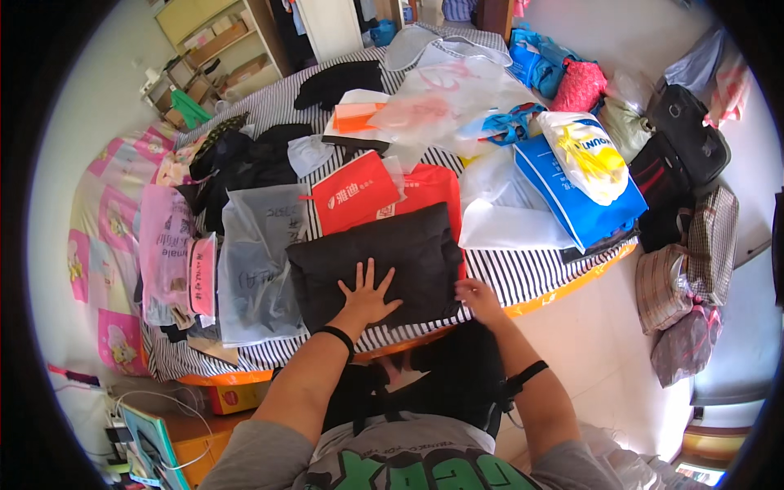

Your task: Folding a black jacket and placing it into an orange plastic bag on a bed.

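A flat folded black fabric bundle lies on the striped bed sheet in front of me. My left hand rests palm down on it, fingers spread wide. At the bundle's right edge is my right hand, its fingers bent; whether they pinch the edge cannot be seen. Just beyond the bundle, partly beneath it, lie a red bag and a smaller red pouch, both bearing writing. On the left, close to the bundle, is a frosted plastic bag with dark contents.
Pink packaging and dark clothes occupy the bed's left side. To the right are a blue bag and a white-and-yellow plastic bag. Handbags line the wall. Large translucent plastic covers the far part.
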Tool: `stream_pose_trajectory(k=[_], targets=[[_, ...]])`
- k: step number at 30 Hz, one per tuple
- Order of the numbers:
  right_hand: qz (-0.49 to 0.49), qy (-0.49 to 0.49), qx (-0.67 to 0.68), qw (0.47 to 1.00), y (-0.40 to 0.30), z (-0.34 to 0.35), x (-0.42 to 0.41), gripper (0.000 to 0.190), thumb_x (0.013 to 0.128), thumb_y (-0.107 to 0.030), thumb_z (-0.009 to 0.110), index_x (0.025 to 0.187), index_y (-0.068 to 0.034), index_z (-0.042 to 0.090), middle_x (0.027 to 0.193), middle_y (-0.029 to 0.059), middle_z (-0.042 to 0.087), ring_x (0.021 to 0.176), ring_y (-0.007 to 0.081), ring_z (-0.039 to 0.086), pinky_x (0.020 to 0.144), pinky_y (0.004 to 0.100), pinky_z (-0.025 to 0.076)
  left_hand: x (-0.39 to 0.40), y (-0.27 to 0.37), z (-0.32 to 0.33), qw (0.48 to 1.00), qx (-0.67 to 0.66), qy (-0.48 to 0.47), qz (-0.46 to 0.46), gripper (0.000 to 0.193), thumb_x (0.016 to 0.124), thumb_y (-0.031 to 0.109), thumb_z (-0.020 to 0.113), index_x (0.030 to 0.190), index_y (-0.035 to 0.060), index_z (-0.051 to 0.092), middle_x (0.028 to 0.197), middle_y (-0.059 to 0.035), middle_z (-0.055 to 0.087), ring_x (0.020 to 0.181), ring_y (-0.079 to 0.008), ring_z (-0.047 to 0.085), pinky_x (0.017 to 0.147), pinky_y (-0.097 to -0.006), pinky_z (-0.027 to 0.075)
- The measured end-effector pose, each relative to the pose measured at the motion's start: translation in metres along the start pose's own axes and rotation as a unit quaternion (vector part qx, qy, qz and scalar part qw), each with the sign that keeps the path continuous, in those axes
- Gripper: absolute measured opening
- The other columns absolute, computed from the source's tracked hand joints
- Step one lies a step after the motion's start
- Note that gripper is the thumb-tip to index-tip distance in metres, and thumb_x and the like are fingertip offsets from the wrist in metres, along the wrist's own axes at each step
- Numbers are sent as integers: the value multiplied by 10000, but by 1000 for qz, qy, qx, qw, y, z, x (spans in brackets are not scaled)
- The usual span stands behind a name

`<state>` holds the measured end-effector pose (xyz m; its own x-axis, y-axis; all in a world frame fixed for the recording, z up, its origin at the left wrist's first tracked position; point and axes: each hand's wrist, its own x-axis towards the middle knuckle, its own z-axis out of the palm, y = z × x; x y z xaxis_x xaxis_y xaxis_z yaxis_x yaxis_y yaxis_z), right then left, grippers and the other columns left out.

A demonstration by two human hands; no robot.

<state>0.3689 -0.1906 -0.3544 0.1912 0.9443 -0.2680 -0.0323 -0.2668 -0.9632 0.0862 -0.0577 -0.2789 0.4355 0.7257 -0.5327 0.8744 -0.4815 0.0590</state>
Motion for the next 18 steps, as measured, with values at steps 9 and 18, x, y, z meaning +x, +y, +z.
stream_pose_trajectory(k=[9, 18], targets=[[37, 352, 438, 826, -7, -176, 42, 554, 1038, -180, 592, 1525, 25, 424, 1499, 191, 516, 1407, 336, 504, 1194, 414, 410, 7, 4, 2, 1000, 6, -13, -14, 917, 956, 757, 488, 1692, 372, 99, 1752, -170, -147, 1609, -442, -89, 1142, -844, 103], [-11, 327, 510, 795, -75, -114, 173, 461, 1014, -113, 624, 1448, -2, 513, 1371, 185, 625, 1256, 355, 630, 1053, 475, 551, 16, 3, 12, 1000, 17, -4, -15, 914, 961, 749, 491, 1694, 363, 103, 1749, -178, -157, 1606, -452, -92, 1133, -851, 113]])
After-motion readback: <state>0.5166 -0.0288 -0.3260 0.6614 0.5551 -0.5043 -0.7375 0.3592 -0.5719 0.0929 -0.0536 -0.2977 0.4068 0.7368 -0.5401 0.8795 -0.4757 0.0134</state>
